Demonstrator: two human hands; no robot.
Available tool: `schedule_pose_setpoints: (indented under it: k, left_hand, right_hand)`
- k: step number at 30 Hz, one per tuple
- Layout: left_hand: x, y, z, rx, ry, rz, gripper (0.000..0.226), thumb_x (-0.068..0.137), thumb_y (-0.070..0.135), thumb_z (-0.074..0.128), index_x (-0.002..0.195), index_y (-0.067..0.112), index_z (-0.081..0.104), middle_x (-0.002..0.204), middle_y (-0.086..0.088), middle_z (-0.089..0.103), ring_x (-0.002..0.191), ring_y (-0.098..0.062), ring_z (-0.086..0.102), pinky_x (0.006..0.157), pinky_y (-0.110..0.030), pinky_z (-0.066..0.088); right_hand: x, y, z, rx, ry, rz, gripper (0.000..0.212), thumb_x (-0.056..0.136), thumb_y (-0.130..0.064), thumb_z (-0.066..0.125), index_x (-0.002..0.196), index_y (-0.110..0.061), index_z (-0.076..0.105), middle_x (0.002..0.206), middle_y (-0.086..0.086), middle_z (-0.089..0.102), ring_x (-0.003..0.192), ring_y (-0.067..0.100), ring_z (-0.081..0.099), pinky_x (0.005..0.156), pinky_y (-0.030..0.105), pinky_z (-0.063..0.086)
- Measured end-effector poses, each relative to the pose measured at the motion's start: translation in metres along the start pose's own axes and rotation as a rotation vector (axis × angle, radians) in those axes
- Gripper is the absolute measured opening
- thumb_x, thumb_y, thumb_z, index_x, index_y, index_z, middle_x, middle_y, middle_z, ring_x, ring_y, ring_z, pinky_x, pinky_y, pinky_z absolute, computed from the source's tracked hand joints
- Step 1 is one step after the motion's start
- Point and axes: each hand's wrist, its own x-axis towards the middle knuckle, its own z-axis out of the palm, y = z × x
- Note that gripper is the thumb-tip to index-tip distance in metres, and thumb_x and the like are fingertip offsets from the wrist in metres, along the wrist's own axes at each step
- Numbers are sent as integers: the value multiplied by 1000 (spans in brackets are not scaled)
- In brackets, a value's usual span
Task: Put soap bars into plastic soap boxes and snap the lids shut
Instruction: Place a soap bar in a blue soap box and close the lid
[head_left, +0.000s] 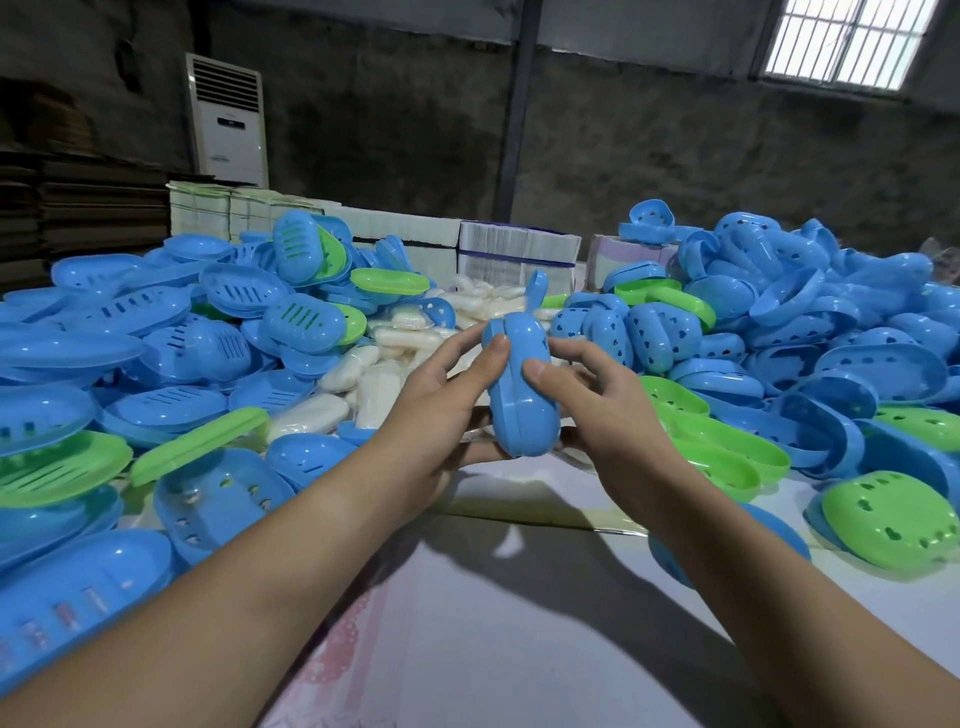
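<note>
A blue plastic soap box stands on edge between my hands above the table, its two halves together along a seam that faces me. My left hand grips its left side with the thumb on the top half. My right hand grips the right side, its thumb pressed next to the seam. What is inside the box is hidden. White wrapped soap bars lie heaped just beyond and left of my hands.
Piles of blue and green box halves fill the left, and a taller heap of them fills the right. Bundled white cartons stand behind the soap. The white table top lies under my forearms.
</note>
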Motion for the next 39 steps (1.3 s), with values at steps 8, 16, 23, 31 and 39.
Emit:
schedule_pose_setpoints:
  k: [8,16,23,31,39]
  left_hand:
    - [0,0,2,24,17,17,55,73,51,70,124,34,63,92,5,79,82,-20,78,62,-42,62]
    - [-2,0,4,49,37,25,62,71,52,71,129,33,60,97,-1,78,87,-21,78,60,-42,62]
    - [-4,-3,8,80,36,59,53,72,54,69,123,40,60,110,-5,75,92,-18,77,63,-40,62]
    - [-3,2,5,-14,7,77,45,72,47,74,115,40,62,104,-2,77,90,-20,77,64,-44,61]
    - [-6,3,6,5,10,79,50,71,46,75,117,33,59,113,-12,74,92,-25,77,63,-43,61]
  right_hand:
    - [-2,0,-1,8,-40,29,33,89,-33,70,120,-22,63,88,-8,75,74,9,67,67,38,49]
    - [-2,-2,-1,29,-61,48,33,89,-32,70,119,-20,62,84,-9,74,68,8,64,63,33,46]
    - [-5,-2,4,57,-7,0,35,86,-29,74,118,-24,64,85,-9,74,81,13,69,77,47,51]
    - [-4,-9,-1,107,-39,-2,44,76,-33,76,118,-26,64,92,-5,76,83,11,73,64,31,59]
    - [-6,-6,1,58,-37,-7,43,73,-40,75,115,-31,65,93,-5,75,85,12,72,74,42,55]
